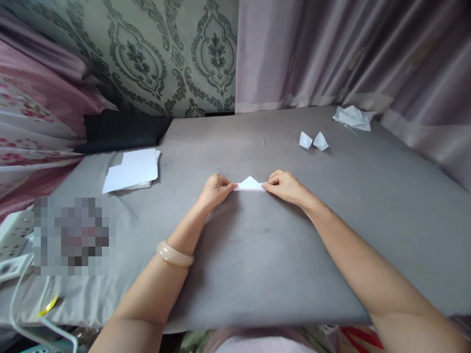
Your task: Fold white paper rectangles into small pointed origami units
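A folded white sheet of paper [250, 185] is held level over the middle of the grey cloth, with a small triangular peak rising from its centre. My left hand [217, 189] pinches the paper's left end between thumb and fingers. On the other side, my right hand [285, 186] grips the right end the same way. Most of my curled fingertips are hidden behind the paper and thumbs. Beyond my right hand stand two small folded paper pieces [305, 140] side by side.
A stack of white paper [134, 169] lies to the left, near a black cloth [125, 130]. More folded paper [353, 117] sits at the far right beside a thin greenish stick [351, 130]. A power strip [15, 233] and white cables [16, 299] occupy the left edge.
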The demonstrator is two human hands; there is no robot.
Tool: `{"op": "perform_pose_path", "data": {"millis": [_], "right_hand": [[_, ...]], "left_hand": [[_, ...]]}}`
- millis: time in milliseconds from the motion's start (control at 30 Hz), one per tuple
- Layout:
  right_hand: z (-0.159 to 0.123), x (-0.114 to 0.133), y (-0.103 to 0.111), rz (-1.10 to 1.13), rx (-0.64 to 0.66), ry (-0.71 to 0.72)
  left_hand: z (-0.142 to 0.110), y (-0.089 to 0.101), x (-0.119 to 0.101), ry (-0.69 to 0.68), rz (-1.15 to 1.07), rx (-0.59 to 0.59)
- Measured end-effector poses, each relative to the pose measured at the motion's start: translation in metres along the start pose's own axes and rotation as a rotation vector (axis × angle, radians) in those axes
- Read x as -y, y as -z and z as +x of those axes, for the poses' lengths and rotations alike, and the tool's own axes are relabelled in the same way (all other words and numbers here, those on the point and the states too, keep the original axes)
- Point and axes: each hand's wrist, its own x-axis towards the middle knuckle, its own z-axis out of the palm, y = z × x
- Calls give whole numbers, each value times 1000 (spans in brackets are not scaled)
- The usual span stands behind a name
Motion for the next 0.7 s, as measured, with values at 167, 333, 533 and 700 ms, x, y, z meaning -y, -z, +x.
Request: {"op": "perform_pose_path", "data": {"millis": [167,333,533,700], "right_hand": [[0,6,4,-12,30,-44],[2,3,3,-17,36,-21],[6,-1,4,-15,80,30],[8,-2,6,13,89,39]], "left_hand": [[0,0,0,85,-56,-9],[0,0,0,24,-1,-15],[1,0,-1,-94,158,-19],[1,0,2,-82,159,-7]]}}
